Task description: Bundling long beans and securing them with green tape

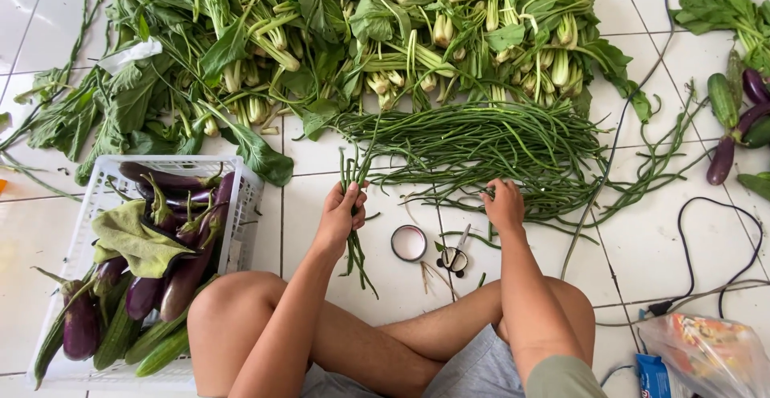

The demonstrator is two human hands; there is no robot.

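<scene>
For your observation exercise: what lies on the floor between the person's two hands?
In the head view, between the left hand holding a bean bundle and the right hand lie a tape roll and scissors, on white tile.

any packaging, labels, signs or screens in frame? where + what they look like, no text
Clear plastic bag: bottom right corner of the floor, crumpled, with orange, red and yellow packaging showing through.
Blue packet: bottom right, just left of the bag, small, blue with a white patch, partly cut off by the frame edge.
White tag: on the right wall of the white crate, small, pale, rectangular.
No signs or screens in view.
</scene>
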